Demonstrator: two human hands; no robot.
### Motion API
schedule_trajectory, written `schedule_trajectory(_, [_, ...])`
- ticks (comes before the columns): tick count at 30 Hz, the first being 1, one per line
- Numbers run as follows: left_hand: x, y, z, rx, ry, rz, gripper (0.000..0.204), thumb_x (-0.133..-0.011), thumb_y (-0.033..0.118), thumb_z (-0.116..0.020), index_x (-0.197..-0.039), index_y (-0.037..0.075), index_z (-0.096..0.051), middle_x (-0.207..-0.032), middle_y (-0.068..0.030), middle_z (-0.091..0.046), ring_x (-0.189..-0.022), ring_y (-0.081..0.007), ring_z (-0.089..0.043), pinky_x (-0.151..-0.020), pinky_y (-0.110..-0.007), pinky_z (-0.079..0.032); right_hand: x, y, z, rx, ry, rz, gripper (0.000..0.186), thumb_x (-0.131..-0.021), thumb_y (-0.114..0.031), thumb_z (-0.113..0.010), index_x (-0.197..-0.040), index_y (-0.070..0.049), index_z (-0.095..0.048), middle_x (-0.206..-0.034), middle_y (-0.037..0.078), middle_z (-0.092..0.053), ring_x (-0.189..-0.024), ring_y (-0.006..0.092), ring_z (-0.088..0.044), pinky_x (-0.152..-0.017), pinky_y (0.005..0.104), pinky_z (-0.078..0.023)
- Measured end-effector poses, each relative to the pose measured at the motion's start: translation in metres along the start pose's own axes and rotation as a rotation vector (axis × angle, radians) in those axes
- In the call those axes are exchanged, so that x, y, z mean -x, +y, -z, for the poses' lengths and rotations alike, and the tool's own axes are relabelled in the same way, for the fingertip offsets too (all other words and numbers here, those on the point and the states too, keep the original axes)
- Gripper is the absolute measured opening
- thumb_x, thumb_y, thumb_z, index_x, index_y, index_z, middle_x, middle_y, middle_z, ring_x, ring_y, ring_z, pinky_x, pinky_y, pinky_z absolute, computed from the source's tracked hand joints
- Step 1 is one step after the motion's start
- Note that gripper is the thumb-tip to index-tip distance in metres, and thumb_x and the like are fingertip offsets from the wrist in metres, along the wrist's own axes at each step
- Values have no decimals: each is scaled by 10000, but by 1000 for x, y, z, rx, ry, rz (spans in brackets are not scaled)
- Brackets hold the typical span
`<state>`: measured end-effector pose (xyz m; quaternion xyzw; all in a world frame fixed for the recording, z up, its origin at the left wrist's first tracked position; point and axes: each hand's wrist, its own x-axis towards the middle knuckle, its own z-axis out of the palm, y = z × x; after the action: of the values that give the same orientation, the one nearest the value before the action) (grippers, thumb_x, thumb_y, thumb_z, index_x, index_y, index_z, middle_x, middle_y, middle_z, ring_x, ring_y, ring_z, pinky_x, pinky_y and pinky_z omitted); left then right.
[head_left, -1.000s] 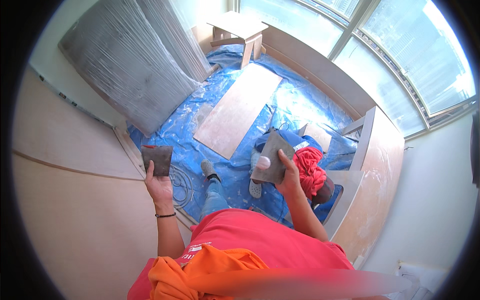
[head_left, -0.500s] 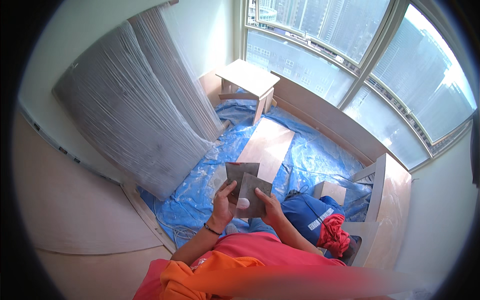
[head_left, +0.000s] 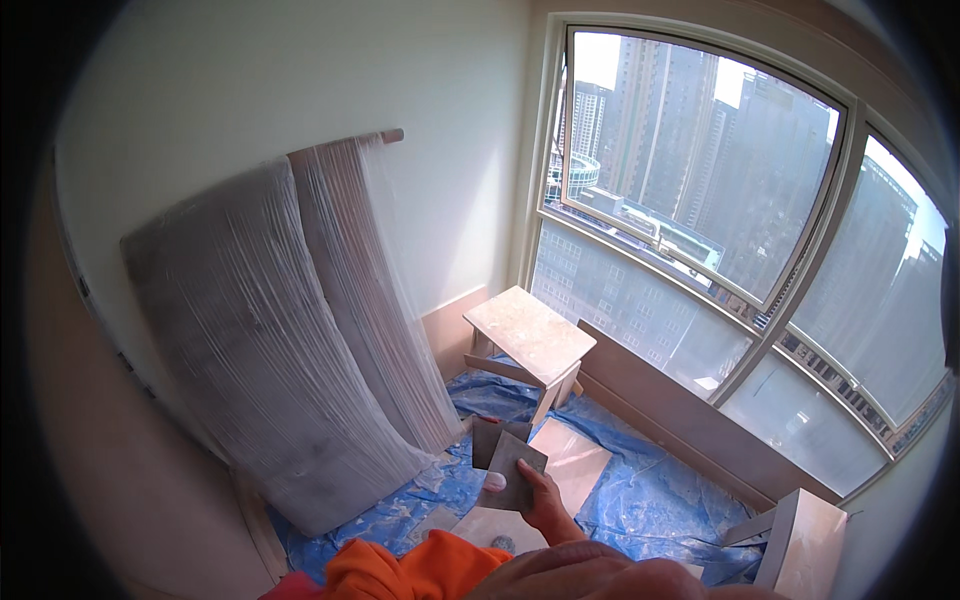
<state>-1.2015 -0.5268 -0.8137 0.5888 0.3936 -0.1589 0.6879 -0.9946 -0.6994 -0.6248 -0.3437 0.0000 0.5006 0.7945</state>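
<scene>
Two square grey metal putty blades [head_left: 517,482] overlap just ahead of my body, the rear one [head_left: 487,442] showing a red mark along its top. A rounded white dab [head_left: 495,481] sits at the front blade's left edge. My right hand [head_left: 543,497] is closed on the front blade, thumb across its face; whether its hidden fingers also grip the rear one is unclear. Close to the camera, at the lower edge, a large blurred hand, apparently my left hand [head_left: 610,578], has its fingers too hidden to read. Orange cloth [head_left: 420,568] lies beside it.
Blue plastic sheeting [head_left: 650,485] covers the floor, with a wooden board [head_left: 575,455] on it. A small wooden table [head_left: 530,333] stands by the window [head_left: 700,170]. Plastic-wrapped panels [head_left: 270,340] lean on the left wall. A wooden piece [head_left: 805,545] stands at right.
My view has tilted up toward the window. The left hand has left the rear blade and come up near the camera. My right hand still holds the front blade.
</scene>
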Motion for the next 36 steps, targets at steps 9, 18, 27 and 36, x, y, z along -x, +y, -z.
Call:
schedule_trajectory(9, [-102, 82, 31, -508, -348, 19, 856, -995, 715, -427, -1496, 24, -501, -1303, -166, -680, -1241, -262, -614, -1032, -418, -491, -149, -141, -14, -18, 135, 229, 442, -977, -259, -706, -1332, -32, -573, -1186, 98, -697, -1046, 243, -710, -934, 416, -592])
schedule_trajectory(18, [-175, 161, 62, -663, -652, 34, 969, -941, 806, -437, -1472, 1, -525, -1300, -176, -687, -1231, -271, -627, -1004, -415, -507, -165, -140, 28, -237, 450, 475, 375, -1039, -262, -616, -1344, -46, -592, -1251, 100, -695, -1131, 249, -691, -999, 434, -570])
schedule_trajectory(27, [-311, 296, 43, -790, -665, 80, 887, -936, 698, -602, -1469, -6, -525, -1202, -172, -710, -1067, -195, -695, -937, -363, -555, -232, -212, 112, -384, 547, 617, 325, -1043, -278, -607, -1278, -54, -632, -1190, 84, -724, -1060, 247, -720, -963, 423, -586])
schedule_trajectory(36, [-378, 514, 8, -930, -334, 15, 804, -962, 616, -640, -1447, -18, -545, -1154, -160, -727, -952, -180, -727, -862, -346, -588, -394, -462, 161, -231, 355, 552, 310, -1005, -235, -657, -1274, -81, -642, -1210, 73, -706, -1085, 242, -699, -936, 446, -588])
